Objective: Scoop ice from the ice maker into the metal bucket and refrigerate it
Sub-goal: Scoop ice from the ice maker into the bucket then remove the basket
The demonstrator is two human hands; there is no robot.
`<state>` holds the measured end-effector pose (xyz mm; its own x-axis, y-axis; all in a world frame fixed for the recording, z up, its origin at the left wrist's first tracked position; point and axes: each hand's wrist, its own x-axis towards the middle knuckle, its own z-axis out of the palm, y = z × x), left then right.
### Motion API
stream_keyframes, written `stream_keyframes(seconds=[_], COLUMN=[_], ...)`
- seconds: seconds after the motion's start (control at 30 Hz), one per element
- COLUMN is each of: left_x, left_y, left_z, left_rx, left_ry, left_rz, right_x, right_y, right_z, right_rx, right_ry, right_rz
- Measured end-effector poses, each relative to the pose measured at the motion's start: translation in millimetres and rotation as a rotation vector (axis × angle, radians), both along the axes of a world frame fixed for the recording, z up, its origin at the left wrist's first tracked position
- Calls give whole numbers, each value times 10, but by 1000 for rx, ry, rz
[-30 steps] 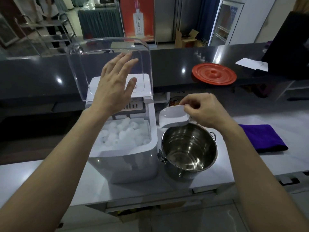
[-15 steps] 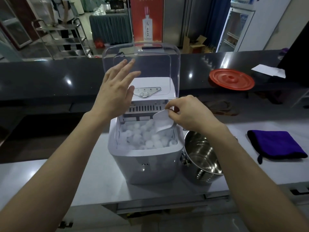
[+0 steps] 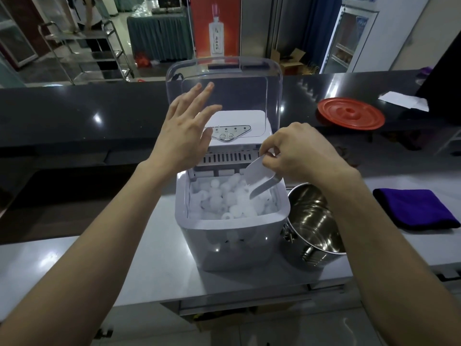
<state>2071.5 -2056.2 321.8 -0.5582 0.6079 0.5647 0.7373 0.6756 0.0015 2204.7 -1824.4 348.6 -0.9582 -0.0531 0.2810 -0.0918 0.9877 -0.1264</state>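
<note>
Head view showed your right hand [image 3: 299, 153], pinching the white scoop [image 3: 259, 176], had carried it from over the metal bucket [image 3: 314, 221] into the ice maker [image 3: 232, 245], tip down among the ice [image 3: 224, 201]. Your left hand [image 3: 182, 136] stayed by the raised lid [image 3: 224, 71], fingers spread, holding nothing. The metal bucket stood just beside the ice maker, seemingly empty, so scooping had only begun.

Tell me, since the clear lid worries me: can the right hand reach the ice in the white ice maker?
Probably yes. The clear plastic lid stands raised, left hand near it, leaving the white ice maker open; the right hand pinches the white plastic scoop, its tip at the ice.
</note>
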Motion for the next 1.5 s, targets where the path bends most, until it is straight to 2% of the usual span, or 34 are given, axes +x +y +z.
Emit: stream_keyframes(seconds=[0.17, 0.6, 1.0, 1.5], left_x=[-20, 14, 20, 81], left_y=[3, -7, -192, -193], left_z=[-13, 3, -8, 42], left_rx=[-2, -2, 18, 13], left_ry=[5, 6, 52, -2], left_rz=[8, 6, 10, 12], right_x=[1, -155, -295, -257], right_y=[-51, -188, -363, -335], right_z=[-24, -486, -645, -619], right_rx=[43, -72, -31, -166], right_ry=[-78, -187, -284, -307], right_rz=[1, 4, 16, -18])
